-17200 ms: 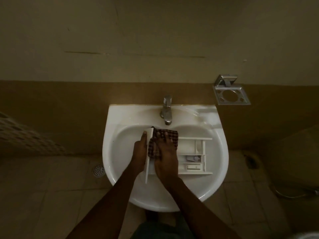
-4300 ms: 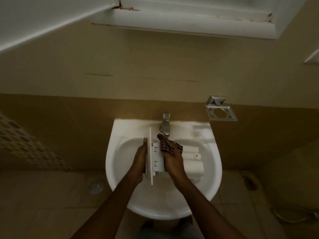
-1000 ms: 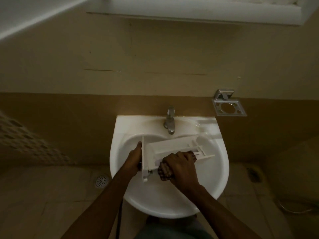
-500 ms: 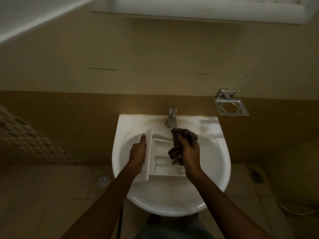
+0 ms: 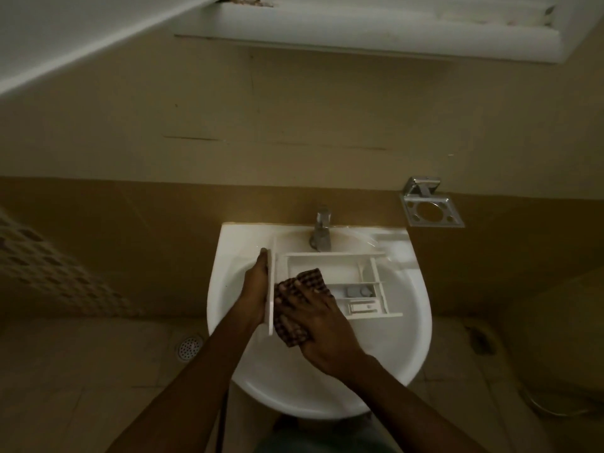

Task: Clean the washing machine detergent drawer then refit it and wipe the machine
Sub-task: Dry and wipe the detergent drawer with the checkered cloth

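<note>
At centre frame, a checked cloth (image 5: 299,305) is pressed under the flattened fingers (image 5: 287,297) of the right hand (image 5: 318,325), just beside the front panel of the detergent drawer (image 5: 346,282). That panel is gripped edgewise by the left hand (image 5: 256,291). The drawer's long axis is laid rightward from both hands across the washbasin (image 5: 411,322), below the tap (image 5: 321,235); its unwiped compartments are judged nearer the right hand.

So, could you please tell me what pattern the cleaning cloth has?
The cloth is checked, dark brown and pale, seen in the head view.
</note>
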